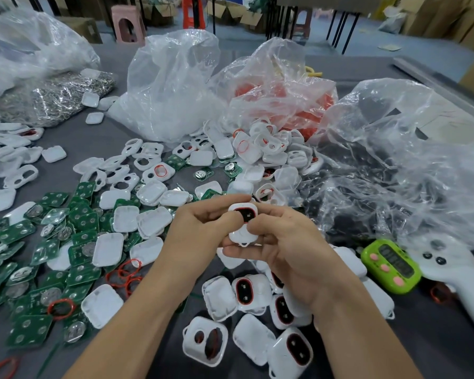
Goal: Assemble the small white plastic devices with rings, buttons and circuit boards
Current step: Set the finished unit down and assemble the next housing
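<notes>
A small white device [242, 224] with a red ring and a black button pad in its face is held above the table's middle. My left hand [200, 231] grips its left side, thumb on its face. My right hand [282, 250] grips its right side and underside, fingers curled round it. Green circuit boards [39, 258] with coin cells lie scattered at the left among white shell halves [151, 222]. Loose red rings [127, 272] lie near my left forearm. Several assembled devices [251, 294] lie below my hands.
Clear plastic bags stand behind: one with white parts [170, 86], one with red rings [282, 88], one crumpled at the right [394, 165]. A bag of metal clips [58, 97] lies far left. A green timer [389, 265] and a white controller [449, 272] lie at the right.
</notes>
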### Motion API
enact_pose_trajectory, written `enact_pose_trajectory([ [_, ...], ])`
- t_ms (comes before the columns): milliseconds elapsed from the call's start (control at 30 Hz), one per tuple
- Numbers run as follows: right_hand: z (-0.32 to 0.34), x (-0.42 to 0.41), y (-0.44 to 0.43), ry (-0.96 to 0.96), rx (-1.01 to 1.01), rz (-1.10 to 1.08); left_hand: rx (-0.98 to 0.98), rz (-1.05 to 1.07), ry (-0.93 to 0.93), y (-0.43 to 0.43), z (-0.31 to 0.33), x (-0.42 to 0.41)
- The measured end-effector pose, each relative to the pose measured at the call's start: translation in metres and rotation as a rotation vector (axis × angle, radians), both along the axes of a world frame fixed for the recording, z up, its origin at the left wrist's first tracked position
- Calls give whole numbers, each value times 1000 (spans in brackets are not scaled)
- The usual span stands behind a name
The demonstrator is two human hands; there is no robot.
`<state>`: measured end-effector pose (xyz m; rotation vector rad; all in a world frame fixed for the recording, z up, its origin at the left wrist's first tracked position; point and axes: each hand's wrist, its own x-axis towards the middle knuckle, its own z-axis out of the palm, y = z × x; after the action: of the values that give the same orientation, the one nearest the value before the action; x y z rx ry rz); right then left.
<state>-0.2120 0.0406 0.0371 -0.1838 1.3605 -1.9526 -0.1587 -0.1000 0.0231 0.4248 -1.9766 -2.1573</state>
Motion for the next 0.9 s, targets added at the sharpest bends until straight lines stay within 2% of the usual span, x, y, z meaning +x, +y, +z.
enact_pose_trajectory([
  [200,-5,1,-2,77,32,72,35,53,-2,0,1,0],
  [300,-6,1,-4,84,53,30,29,6,0,-2,-1,1],
  [433,-7,0,-4,106,88,-32,113,-60,-18,-3,1,0],
  [900,-8,0,-2,125,95,-14,61,-6,56,-2,-3,1],
])
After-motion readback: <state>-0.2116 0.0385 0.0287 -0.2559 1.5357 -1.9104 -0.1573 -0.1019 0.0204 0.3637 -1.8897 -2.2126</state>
